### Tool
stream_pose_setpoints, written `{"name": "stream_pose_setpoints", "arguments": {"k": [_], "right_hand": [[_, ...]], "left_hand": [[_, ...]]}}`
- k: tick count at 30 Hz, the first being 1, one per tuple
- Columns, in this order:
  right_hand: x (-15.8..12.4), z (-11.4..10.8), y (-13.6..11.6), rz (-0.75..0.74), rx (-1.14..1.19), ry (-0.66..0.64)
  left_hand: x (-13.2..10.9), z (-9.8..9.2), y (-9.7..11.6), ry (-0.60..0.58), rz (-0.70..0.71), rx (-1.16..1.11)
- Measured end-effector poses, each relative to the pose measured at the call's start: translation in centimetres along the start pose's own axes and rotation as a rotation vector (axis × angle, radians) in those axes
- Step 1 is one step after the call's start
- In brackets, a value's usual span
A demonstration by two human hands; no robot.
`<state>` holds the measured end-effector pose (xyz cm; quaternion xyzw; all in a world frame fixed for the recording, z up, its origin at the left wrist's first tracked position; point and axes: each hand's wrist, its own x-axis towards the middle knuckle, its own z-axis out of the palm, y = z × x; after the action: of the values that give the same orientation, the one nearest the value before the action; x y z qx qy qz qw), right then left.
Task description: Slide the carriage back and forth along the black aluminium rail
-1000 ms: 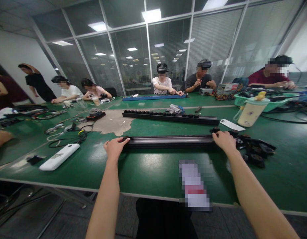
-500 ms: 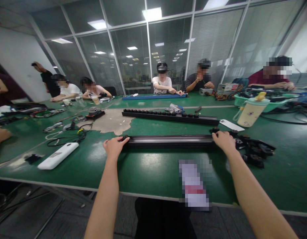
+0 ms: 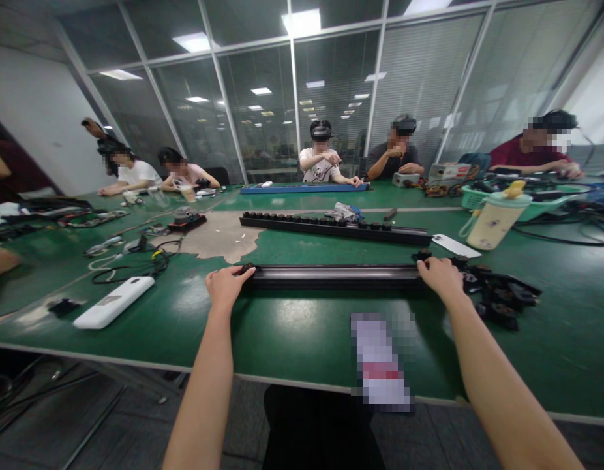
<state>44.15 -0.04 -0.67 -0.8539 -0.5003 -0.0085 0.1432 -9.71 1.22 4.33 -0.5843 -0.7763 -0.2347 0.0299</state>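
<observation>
A long black rail (image 3: 334,276) lies crosswise on the green table (image 3: 292,333) in front of me. My left hand (image 3: 225,287) grips its left end, fingers curled over the top. My right hand (image 3: 441,277) holds its right end the same way. A pile of small black parts (image 3: 500,297) lies just right of my right hand. A blurred white and red object (image 3: 380,362) rests near the table's front edge between my arms.
A second black rail (image 3: 331,228) studded with knobs lies farther back, and a blue rail (image 3: 302,190) beyond it. A white device (image 3: 115,301) and cables (image 3: 135,261) sit at left. A cream jug (image 3: 495,219) and green basket (image 3: 531,205) stand right. Several people sit around the table.
My hands stay on the rail's ends. The view has drifted slightly. The standing person at far left has moved farther behind the seated ones.
</observation>
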Motion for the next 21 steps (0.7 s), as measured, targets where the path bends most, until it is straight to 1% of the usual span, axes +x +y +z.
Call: {"name": "stream_pose_setpoints", "arguments": {"k": [21], "right_hand": [[-0.02,-0.02,-0.12,0.009,0.0,-0.001]], "left_hand": [[-0.08,0.33,0.02,0.013,0.035,-0.004]]}}
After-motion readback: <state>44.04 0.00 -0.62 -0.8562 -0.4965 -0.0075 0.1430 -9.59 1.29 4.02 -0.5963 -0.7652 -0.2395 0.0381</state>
